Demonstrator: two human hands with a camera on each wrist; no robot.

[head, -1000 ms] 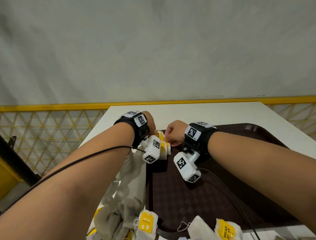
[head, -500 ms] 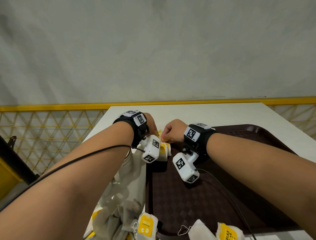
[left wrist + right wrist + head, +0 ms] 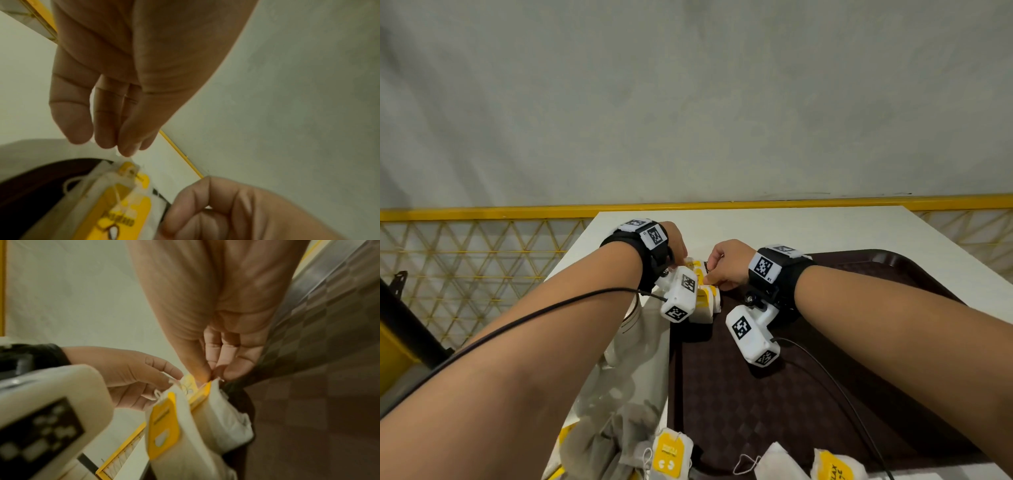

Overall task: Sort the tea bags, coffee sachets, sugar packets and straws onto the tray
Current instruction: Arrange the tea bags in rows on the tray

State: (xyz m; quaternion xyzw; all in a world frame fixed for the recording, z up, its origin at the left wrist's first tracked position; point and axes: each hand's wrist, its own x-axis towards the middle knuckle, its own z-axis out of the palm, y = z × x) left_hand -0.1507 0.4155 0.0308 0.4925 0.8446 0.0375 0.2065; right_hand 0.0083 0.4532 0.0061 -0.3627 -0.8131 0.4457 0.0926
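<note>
Little has shifted over the last second: both hands stay at the tray's (image 3: 893, 274) far-left corner. The right hand (image 3: 216, 331) pinches the upright tea bags (image 3: 195, 415); the left hand (image 3: 115, 84), fingers together, touches their tops, still tidying the row.

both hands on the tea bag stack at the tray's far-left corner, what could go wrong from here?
1. The tea bag stack stands at the tray edge; a nudge could tip bags onto the table.
2. The right hand pinches only the top edge, a grip that may slip.
3. Loose strings near the left hand could snag.
</note>
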